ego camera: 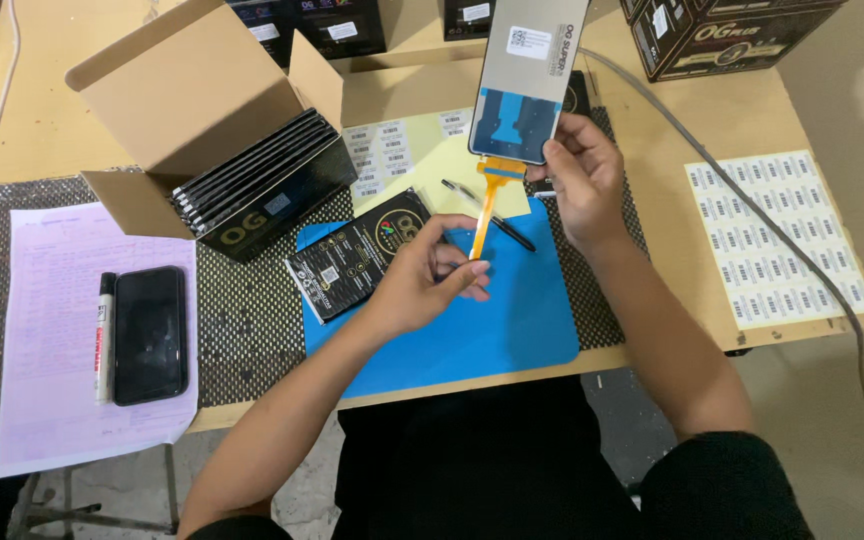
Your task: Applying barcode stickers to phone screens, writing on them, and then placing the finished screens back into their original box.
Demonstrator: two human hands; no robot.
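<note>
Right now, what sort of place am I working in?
Probably a phone-parts packing or checking bench: your right hand holds a phone screen panel, a carton of boxed panels stands open, and barcode sticker sheets lie nearby.

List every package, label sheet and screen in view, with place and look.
Grey phone display panel with orange ribbon: held up by right hand, left hand pinching the ribbon.
Open brown cardboard carton of slim black boxes: upper left.
Flat black box: on blue mat.
White barcode sticker sheet: right.
Black smartphone, dark: left.
</note>
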